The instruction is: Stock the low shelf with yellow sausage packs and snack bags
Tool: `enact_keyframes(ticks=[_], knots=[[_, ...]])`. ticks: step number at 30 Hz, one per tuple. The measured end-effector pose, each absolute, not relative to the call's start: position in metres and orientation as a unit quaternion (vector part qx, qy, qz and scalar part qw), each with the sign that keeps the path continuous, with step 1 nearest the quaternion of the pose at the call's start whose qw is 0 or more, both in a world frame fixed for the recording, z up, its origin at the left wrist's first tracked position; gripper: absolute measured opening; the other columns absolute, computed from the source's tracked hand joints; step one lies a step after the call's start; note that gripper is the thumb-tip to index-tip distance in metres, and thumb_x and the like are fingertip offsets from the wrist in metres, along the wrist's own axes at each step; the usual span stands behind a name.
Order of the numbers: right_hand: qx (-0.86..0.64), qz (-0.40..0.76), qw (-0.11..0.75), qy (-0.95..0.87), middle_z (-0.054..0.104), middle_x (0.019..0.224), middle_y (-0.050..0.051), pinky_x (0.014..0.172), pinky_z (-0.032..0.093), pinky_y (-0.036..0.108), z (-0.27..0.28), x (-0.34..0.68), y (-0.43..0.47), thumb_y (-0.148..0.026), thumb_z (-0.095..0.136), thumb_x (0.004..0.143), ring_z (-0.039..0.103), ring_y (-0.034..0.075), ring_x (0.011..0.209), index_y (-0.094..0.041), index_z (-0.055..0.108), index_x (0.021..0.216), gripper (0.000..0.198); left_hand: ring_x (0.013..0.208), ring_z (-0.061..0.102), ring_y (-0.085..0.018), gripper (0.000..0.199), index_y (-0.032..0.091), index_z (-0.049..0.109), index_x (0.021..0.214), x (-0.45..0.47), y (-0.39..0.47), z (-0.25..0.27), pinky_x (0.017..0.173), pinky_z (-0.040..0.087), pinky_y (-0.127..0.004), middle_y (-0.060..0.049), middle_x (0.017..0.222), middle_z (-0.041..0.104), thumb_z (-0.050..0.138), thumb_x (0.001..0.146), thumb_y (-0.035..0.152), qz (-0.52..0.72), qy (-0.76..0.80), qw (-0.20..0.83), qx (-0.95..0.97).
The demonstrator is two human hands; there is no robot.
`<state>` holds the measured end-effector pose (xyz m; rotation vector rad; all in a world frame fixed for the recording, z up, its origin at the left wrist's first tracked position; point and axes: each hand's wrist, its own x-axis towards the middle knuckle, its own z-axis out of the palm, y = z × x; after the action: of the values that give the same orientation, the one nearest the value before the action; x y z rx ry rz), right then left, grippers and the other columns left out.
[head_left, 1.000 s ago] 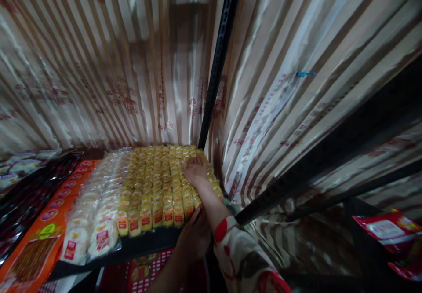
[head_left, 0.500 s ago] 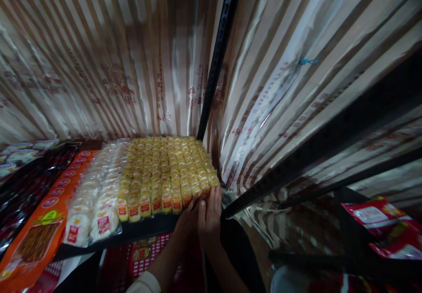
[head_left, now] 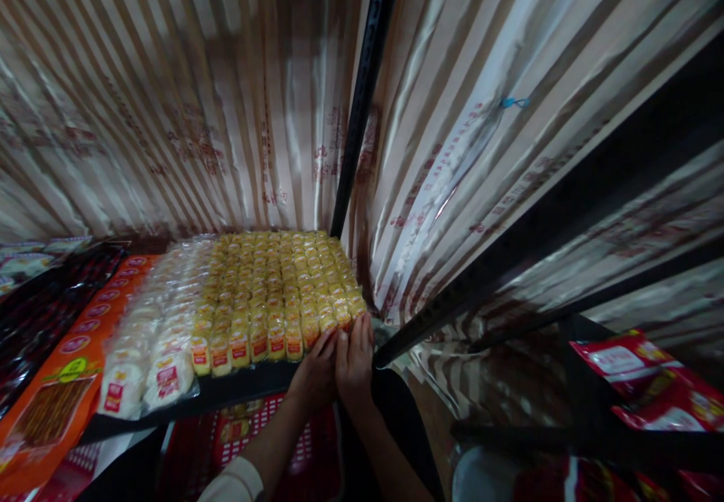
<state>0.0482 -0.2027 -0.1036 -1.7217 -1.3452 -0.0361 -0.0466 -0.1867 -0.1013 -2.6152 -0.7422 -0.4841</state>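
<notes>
Several rows of small yellow wrapped cakes (head_left: 271, 283) stand packed tightly on a dark shelf (head_left: 249, 386), the front ones showing red labels. At the front right corner of this block, my left hand (head_left: 317, 370) rests its outstretched fingers against the cake packs. Close beside it, my right hand (head_left: 355, 359) lies with fingers extended along the corner packs. Both hands touch the cakes, and their fingertips are partly hidden among the wrappers. White round wrapped cakes (head_left: 170, 378) with red labels fill the rows just left of the yellow ones.
Left of these lie orange snack bags (head_left: 62, 396) and dark shiny packs (head_left: 50, 313). Below the shelf is a red plastic basket (head_left: 302, 460). A black upright post (head_left: 356, 117) stands behind, before striped plastic sheeting (head_left: 226, 95). Red packets (head_left: 650, 381) lie on the right.
The view has shifted slightly, so the shelf and its goods appear a little further left. My hands stay at the same front right corner of the yellow cakes.
</notes>
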Motion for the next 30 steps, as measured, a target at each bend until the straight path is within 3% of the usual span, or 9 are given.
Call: enact_keyframes(ticks=[5,12,18,23,30], knots=[[-0.700,-0.022,0.455,-0.550,0.035,0.142,0.023,0.103,0.030,0.055,-0.102,0.052,-0.203,-0.038,0.025,0.096,0.026,0.030,0.135,-0.006,0.028,0.141,0.056,0.125,0.042,-0.026,0.060,0.012,0.030,0.141,-0.046,-0.187,-0.101,0.110,0.018,-0.044,-0.012,0.137,0.047,0.040,0.084,0.029,-0.191,-0.263,0.206,-0.923],[-0.691,-0.035,0.453,-0.562,0.031,0.143,0.024,0.102,0.031,0.055,-0.099,0.054,-0.204,-0.039,0.027,0.095,0.027,0.032,0.134,-0.007,0.028,0.141,0.056,0.128,0.039,-0.027,0.062,0.013,0.026,0.143,-0.046,-0.190,-0.102,0.110,0.020,-0.046,-0.011,0.142,0.040,0.039,0.084,0.026,-0.167,-0.271,0.200,-0.927],[-0.720,0.013,0.445,-0.533,0.036,0.137,0.022,0.103,0.031,0.053,-0.078,0.053,-0.208,-0.037,0.033,0.092,0.033,0.032,0.129,-0.007,0.042,0.131,0.051,0.128,0.040,-0.025,0.062,0.014,0.023,0.144,-0.049,-0.187,-0.108,0.110,0.023,-0.046,-0.013,0.142,0.040,0.042,0.086,0.027,-0.155,-0.244,0.164,-0.943],[-0.710,0.072,0.458,-0.529,0.027,0.144,0.021,0.107,0.029,0.050,-0.081,0.051,-0.209,-0.034,0.032,0.090,0.028,0.030,0.132,-0.006,0.031,0.138,0.056,0.132,0.035,-0.024,0.056,0.015,0.026,0.143,-0.052,-0.186,-0.111,0.112,0.021,-0.042,-0.011,0.141,0.041,0.039,0.090,0.027,-0.142,-0.248,0.119,-0.951],[-0.693,0.093,0.463,-0.545,0.023,0.147,0.018,0.108,0.028,0.049,-0.089,0.056,-0.212,-0.030,0.031,0.090,0.022,0.028,0.136,-0.008,0.031,0.139,0.054,0.134,0.031,-0.024,0.051,0.014,0.037,0.138,-0.053,-0.186,-0.111,0.112,0.018,-0.046,-0.012,0.138,0.045,0.044,0.089,0.026,-0.142,-0.245,0.098,-0.954]])
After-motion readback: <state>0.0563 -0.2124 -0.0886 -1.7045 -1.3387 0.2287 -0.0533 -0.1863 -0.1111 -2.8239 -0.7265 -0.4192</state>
